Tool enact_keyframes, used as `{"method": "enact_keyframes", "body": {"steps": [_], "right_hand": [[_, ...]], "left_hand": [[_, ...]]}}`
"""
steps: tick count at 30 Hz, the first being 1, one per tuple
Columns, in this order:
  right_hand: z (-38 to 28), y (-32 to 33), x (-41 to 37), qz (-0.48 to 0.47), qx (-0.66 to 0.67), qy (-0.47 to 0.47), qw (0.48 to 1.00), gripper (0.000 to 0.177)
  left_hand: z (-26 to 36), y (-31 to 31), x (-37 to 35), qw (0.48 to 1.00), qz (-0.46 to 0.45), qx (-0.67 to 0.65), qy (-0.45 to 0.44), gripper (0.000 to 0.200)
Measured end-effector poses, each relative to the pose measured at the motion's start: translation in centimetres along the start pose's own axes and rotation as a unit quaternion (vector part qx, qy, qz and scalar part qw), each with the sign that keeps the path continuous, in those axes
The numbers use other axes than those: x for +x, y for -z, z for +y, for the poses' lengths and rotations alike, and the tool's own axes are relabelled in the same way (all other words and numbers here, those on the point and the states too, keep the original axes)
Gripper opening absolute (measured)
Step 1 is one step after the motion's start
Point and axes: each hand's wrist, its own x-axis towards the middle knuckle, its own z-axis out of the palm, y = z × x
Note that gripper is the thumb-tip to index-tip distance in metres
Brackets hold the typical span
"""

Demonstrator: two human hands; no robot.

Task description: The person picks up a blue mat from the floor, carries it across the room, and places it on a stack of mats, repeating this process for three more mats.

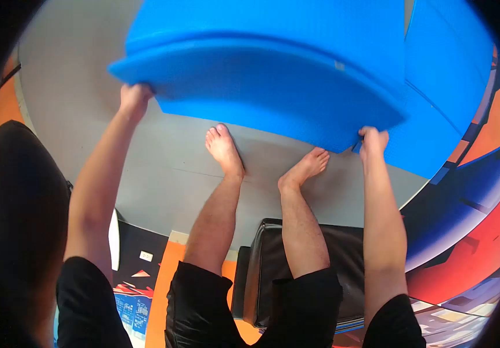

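A large blue foam mat (255, 81) spans the upper middle of the head view, its near edge lifted and curved. My left hand (136, 98) is closed on the mat's left corner. At the right corner, my right hand (373, 141) grips the same mat with fingers curled round the edge. Both arms reach forward and apart. The fingers of both hands are partly hidden and slightly blurred. My bare feet (224, 146) stand on the grey floor just below the mat.
More blue matting (447, 75) lies on the grey floor (70, 75) at the right. A black padded block (313, 255) is beside my right leg. A dark rounded object (20, 220) stands at the left. A colourfully printed wall (470, 238) curves along the right.
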Motion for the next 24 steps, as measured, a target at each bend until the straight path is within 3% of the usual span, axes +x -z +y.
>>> {"method": "enact_keyframes", "body": {"steps": [1,3,5,6,7,8,9,10,12,13,14,15,17,19,21,22,23,24], "right_hand": [[0.9,1.2,-1.0,0.000,0.023,0.025,0.999,0.058],[1.9,3.4,-3.8,-0.002,0.030,0.067,0.997,0.056],[0.9,4.3,-6.7,0.015,0.091,0.087,0.992,0.053],[0.5,4.8,-7.7,0.033,0.147,0.101,0.983,0.051],[0.6,5.7,-7.7,0.034,0.146,0.103,0.983,0.051],[1.1,6.9,-7.2,-0.030,0.175,0.129,0.976,0.051],[1.3,7.8,-6.6,-0.094,0.203,0.153,0.962,0.054],[0.1,7.9,-5.8,-0.113,0.247,0.175,0.946,0.053],[-4.2,7.0,-3.6,0.031,0.266,0.150,0.952,0.049],[-6.0,6.6,-2.7,-0.049,0.103,0.273,0.955,0.058],[-9.9,4.6,-3.6,-0.058,0.098,0.296,0.948,0.067],[-10.9,3.9,-2.0,-0.065,0.122,0.267,0.954,0.065],[-12.1,1.1,0.6,0.038,0.097,0.177,0.979,0.074],[-10.9,-0.8,3.1,0.006,0.033,0.103,0.994,0.065],[-7.0,-2.0,4.6,-0.131,-0.066,-0.081,0.986,0.054],[-3.9,-2.6,4.6,-0.237,-0.216,-0.084,0.943,0.043],[-1.6,-2.6,3.8,-0.332,-0.361,-0.084,0.867,0.031],[-3.8,-3.0,0.3,-0.313,-0.530,-0.083,0.784,0.031]], "left_hand": [[5.1,3.0,-2.3,0.996,-0.051,-0.067,0.038,0.043],[6.7,3.4,-2.9,0.997,-0.021,-0.071,0.022,0.040],[-1.2,-0.1,-0.5,0.993,0.037,0.009,-0.114,0.037],[1.3,0.5,-2.8,0.973,-0.012,-0.228,-0.007,0.041],[5.0,2.0,-5.3,0.886,-0.060,-0.449,0.101,0.051],[6.2,6.3,-2.5,0.857,-0.103,-0.493,0.109,0.050],[7.1,17.2,6.7,0.878,-0.153,-0.453,0.021,0.049],[9.0,23.5,12.1,0.880,-0.180,-0.436,-0.050,0.048],[12.6,26.1,17.2,0.873,-0.189,-0.426,-0.146,0.046],[18.9,25.4,15.2,0.839,-0.214,-0.488,-0.109,0.042],[19.5,24.7,17.8,0.859,-0.185,-0.468,-0.098,0.047],[21.3,23.6,19.0,0.862,-0.189,-0.450,-0.136,0.042],[24.9,20.7,19.6,0.885,-0.094,-0.428,-0.157,0.053],[23.5,16.8,21.9,0.957,0.004,-0.217,-0.194,0.059],[20.4,13.2,19.9,0.986,0.006,-0.057,-0.156,0.063],[19.1,11.7,17.9,0.995,-0.016,-0.007,-0.101,0.058],[15.3,9.0,18.4,0.996,-0.076,-0.038,-0.030,0.080],[13.4,7.5,16.9,0.991,-0.120,-0.054,0.039,0.079]]}}
